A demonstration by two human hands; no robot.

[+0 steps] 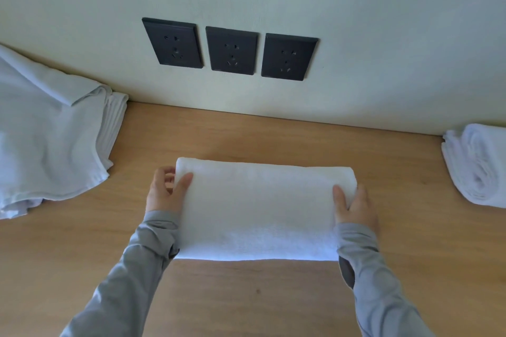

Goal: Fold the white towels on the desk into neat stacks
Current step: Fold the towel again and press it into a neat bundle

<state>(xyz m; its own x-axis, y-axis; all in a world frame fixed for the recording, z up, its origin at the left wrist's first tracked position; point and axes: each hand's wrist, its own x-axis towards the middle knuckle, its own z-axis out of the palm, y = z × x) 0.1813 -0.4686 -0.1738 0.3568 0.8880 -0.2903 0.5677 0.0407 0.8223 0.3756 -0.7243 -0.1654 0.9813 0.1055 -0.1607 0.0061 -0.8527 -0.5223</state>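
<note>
The towel (260, 208) is lying mid-desk (246, 295), doubled over at its far edge; a fold looks to be in hand. The left hand (164, 194) and right hand (356, 208) are each pinching a side edge, grip curled round cloth. The next fold is probably needing room toward 6 o'clock, where the desk is lying open. The loose pile (49, 145) at 9, the folded towels (479, 167) at 3 and the wall (383, 22) at 12 are hemming it in.

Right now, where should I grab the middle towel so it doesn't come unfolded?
Take the towel by its two short ends, one from each side, like the left hand and right hand now: thumb on top, fingers round the edge. It lies wide and flat on the desk, so pinching both ends should keep its layers together.
</note>
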